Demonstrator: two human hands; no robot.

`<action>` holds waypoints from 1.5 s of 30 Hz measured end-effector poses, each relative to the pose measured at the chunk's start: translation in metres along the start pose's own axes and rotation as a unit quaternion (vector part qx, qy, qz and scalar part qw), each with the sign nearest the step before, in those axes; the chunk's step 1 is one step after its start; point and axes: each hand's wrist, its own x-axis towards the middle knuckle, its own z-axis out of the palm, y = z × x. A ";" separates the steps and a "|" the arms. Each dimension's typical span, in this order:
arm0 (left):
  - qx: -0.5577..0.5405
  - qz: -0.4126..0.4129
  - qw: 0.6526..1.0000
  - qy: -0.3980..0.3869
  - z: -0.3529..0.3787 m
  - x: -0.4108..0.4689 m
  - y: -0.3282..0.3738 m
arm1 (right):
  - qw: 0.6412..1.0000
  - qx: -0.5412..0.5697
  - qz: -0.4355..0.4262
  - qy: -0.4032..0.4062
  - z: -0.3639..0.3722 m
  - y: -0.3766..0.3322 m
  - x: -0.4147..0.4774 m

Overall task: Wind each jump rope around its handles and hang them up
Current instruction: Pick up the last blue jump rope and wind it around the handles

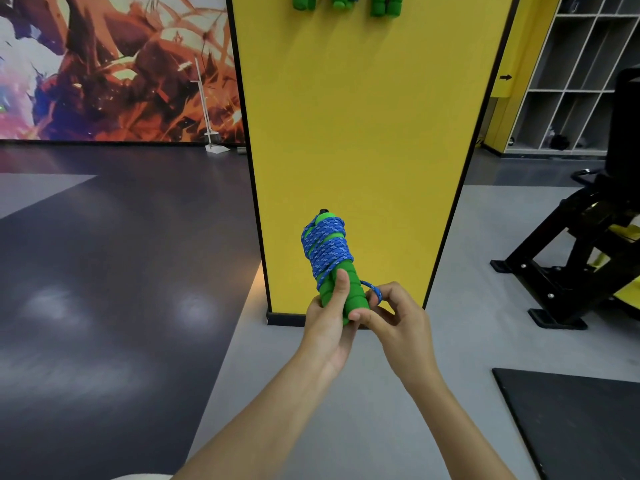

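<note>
Both hands are closed on one bundle, low in the view and in front of the body. The left hand (329, 327) is wrapped round the lower end of the paired green foam handles (350, 284), thumb laid up along them. The right hand (401, 322) is set just beside it, with a small free loop (376, 293) of cord pinched at its fingertips and one finger touching the base of the foam. The blue patterned rope (327, 247) is wound in overlapping turns round the upper part of the handles, which are held upright and tilted slightly left. The bundle may be judged light and easily carried in one hand. The foam looks soft and grippy, so a firm squeeze could be taken without harm, whereas the braided cord looks limp and its coils are likely to slacken if the tail is released untucked. Hold is best taken on the bare foam below the windings, and the loop may serve for hanging. Beyond the hands a grey floor (277, 375) is seen, with a black mat (571, 420) to the right. Further off stands a yellow pillar (363, 133), at whose top other green-handled ropes (381, 5) are hung. A black exercise frame (571, 271) and open shelving (581, 81) lie to the right, and a painted wall (104, 64) to the left.
</note>
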 end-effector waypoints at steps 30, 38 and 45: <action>0.327 0.182 0.927 0.008 0.000 0.010 -0.008 | 0.976 -0.004 0.176 0.131 -0.010 -0.012 0.007; 0.426 0.161 0.890 -0.016 -0.006 0.013 -0.007 | 0.959 0.090 0.257 0.076 -0.023 -0.023 0.010; 0.451 0.140 0.878 -0.074 -0.014 0.004 -0.011 | 0.962 0.102 0.252 0.038 -0.044 -0.023 0.019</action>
